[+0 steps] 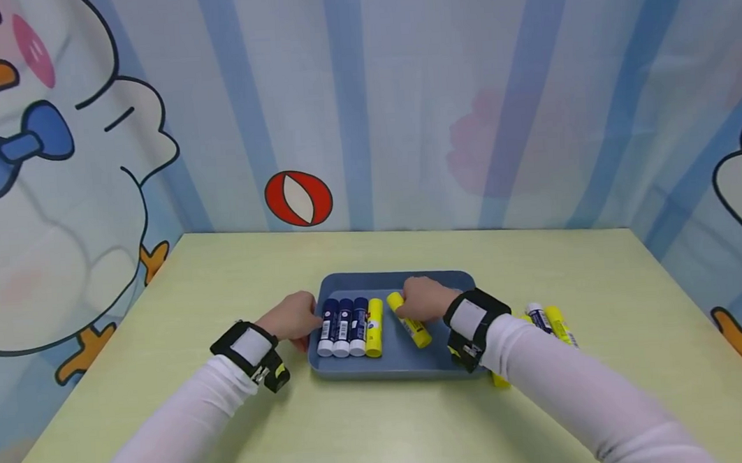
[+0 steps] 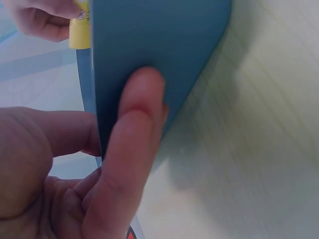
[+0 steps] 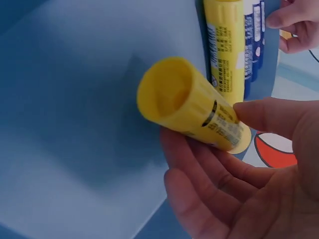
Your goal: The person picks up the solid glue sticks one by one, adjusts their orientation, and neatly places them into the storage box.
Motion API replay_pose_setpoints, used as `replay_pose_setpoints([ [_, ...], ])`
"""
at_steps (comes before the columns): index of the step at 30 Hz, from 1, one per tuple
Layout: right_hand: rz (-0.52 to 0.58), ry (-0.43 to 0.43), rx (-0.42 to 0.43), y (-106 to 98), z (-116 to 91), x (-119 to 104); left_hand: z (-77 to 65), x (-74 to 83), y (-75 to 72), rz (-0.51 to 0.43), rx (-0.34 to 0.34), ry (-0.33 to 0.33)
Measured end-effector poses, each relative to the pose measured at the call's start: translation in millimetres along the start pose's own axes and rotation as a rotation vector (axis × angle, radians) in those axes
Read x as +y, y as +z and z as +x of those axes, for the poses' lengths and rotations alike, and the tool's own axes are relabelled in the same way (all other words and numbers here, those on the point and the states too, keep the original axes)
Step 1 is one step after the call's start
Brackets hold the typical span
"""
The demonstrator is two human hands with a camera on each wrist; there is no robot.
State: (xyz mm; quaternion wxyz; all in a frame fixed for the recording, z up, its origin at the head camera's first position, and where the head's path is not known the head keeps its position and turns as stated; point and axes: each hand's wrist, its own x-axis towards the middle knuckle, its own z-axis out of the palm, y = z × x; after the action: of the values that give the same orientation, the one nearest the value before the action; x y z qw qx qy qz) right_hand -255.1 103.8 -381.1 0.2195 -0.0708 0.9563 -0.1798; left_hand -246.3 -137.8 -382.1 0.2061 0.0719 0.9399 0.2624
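Note:
A blue-grey tray (image 1: 403,367) lies on the table. Its left edge is pinched by my left hand (image 1: 291,321), with the thumb at the rim and a finger along the outer wall (image 2: 164,30). Over the tray's middle, my right hand (image 1: 426,300) holds a yellow glue stick (image 1: 419,332) tilted, between thumb and fingers; its hollow end (image 3: 167,89) faces the right wrist camera. At the tray's left side, three navy glue sticks (image 1: 340,327) with white ends lie side by side, with another yellow glue stick (image 1: 374,328) right beside them.
Right of the tray, partly behind my right forearm, lie a navy glue stick (image 1: 538,316) and a yellow one (image 1: 559,325). Another yellow piece (image 1: 500,380) shows by the tray's lower right corner. A patterned curtain (image 1: 402,104) stands behind the table (image 1: 381,434).

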Motion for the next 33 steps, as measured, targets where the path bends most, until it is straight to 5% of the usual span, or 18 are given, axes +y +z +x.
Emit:
replay_pose_setpoints([
  [15, -0.079, 0.045, 0.002, 7, 3, -7, 2.2, -0.9, 1.2, 0.006, -0.007, 0.001],
  [33, 0.035, 0.011, -0.032, 6, 1, -16, 1.2, -1.4, 0.6, -0.008, -0.002, -0.005],
])
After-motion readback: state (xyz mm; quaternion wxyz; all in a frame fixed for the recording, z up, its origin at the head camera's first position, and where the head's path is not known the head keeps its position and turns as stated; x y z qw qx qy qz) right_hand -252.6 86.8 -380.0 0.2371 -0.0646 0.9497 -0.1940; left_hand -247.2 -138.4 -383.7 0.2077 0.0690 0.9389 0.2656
